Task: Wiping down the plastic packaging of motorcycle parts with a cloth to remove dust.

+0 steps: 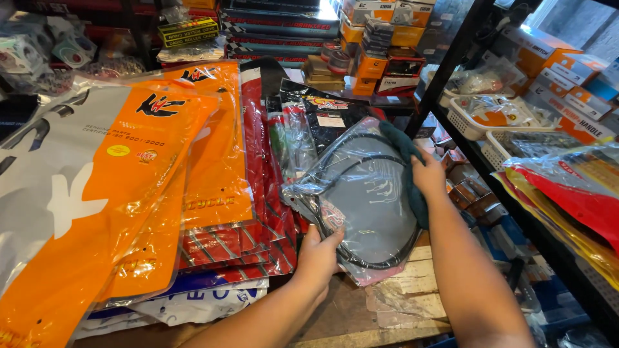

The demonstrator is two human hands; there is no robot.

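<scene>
Your left hand point(317, 258) grips the 6 o'clock edge of a clear plastic packet point(361, 193) holding coiled black cables, fingers closed on it just above the wooden surface point(400, 290). Your right hand point(429, 177) presses a dark green cloth point(406, 151) against the packet's 2 o'clock edge, fingers curled on it. At 9 o'clock lie stacked orange packets point(155, 167) and red ones point(258, 161).
</scene>
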